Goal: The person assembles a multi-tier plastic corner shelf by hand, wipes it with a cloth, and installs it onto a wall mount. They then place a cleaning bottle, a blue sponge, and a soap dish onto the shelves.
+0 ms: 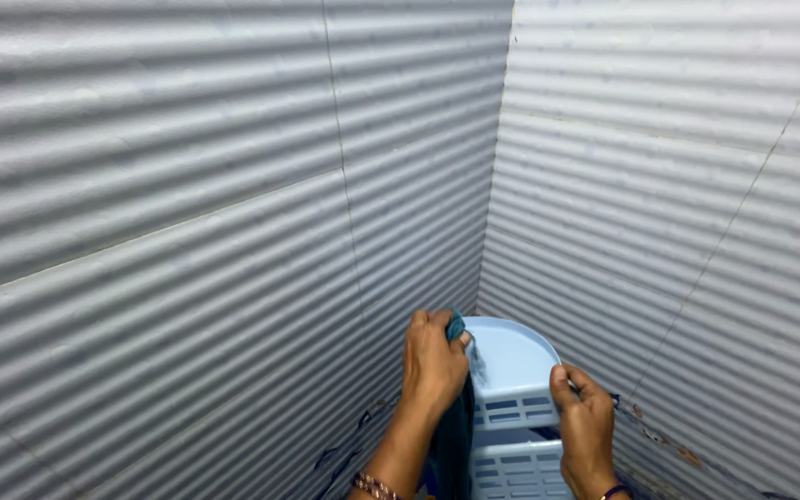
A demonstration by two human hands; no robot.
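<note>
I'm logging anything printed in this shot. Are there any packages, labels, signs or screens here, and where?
None in view. Only ribbed grey wall tiles, a pale blue plastic corner shelf, a dark teal cloth under the left hand, and the right hand on the shelf's front rim.

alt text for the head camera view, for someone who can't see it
Two bare hands work at a light blue plastic corner rack set where two grey ribbed tiled walls meet. The left hand presses a dark teal cloth on its top shelf; the right hand grips the rack's front edge.
</note>
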